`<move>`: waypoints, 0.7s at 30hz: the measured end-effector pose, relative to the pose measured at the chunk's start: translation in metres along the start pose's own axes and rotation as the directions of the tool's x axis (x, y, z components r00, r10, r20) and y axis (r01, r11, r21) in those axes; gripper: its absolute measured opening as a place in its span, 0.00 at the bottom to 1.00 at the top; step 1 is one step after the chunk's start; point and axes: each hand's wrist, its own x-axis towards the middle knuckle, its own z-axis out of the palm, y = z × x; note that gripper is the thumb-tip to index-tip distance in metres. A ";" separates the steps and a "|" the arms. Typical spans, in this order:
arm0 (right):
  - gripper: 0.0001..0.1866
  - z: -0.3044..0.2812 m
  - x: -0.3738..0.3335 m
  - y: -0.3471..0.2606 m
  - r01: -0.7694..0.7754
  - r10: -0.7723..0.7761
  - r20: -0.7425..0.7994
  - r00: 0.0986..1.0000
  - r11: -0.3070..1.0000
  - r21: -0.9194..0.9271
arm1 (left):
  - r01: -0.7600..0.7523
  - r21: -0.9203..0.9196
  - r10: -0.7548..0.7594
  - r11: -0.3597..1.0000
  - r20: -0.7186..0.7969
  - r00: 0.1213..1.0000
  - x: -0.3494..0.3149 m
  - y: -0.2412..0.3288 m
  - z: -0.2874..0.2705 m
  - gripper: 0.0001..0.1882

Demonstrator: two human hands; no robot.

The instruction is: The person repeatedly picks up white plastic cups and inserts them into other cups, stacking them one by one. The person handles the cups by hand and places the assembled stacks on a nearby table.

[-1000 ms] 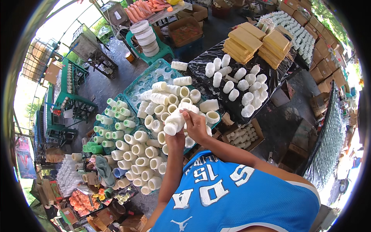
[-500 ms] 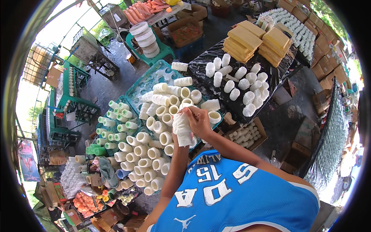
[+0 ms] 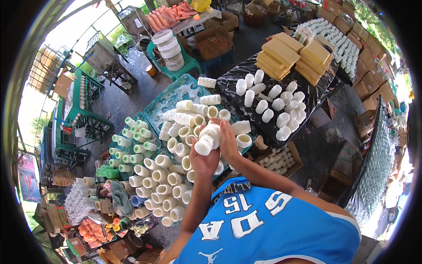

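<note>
Between my two hands is a white cylinder in a crumpled, thin white wrapping, tilted with its rounded lower end toward me. My left hand cups it from below and the left, palm up. My right hand lies along its right side with the fingers fairly straight, pressed against it. Just beyond and to the left, cream hollow wax-like cylinders crowd a teal tray. More cream hollow cylinders stand close together left of my left forearm.
Right of the tray, a black-covered table bears white lumpy cylinders and stacked yellow slabs. Green-tinted cylinders stand to the left. A green stool holds stacked white discs. A cardboard box sits below the table.
My right hand has gone from pinching the wrapping's top to lying flat along its side. The cylinder has tipped, its lower end now toward me, and more of my left palm shows.
</note>
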 end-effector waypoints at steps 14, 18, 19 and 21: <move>0.32 0.001 -0.024 -0.034 0.405 -0.319 0.294 0.901 0.860 -0.309 | -0.136 0.249 0.127 0.959 0.050 0.991 -0.006 0.013 0.004 0.32; 0.31 0.003 -0.017 -0.029 0.403 -0.300 0.303 0.904 0.836 -0.373 | -0.177 0.247 0.185 0.953 -0.008 0.983 -0.008 0.011 0.005 0.31; 0.31 0.000 -0.015 -0.030 0.374 -0.262 0.314 0.913 0.846 -0.380 | -0.186 0.260 0.203 0.947 -0.037 0.979 -0.006 0.009 0.003 0.31; 0.32 0.006 -0.013 -0.033 0.341 -0.228 0.359 0.905 0.893 -0.293 | -0.177 0.212 0.198 0.961 -0.078 0.977 -0.009 0.012 -0.001 0.31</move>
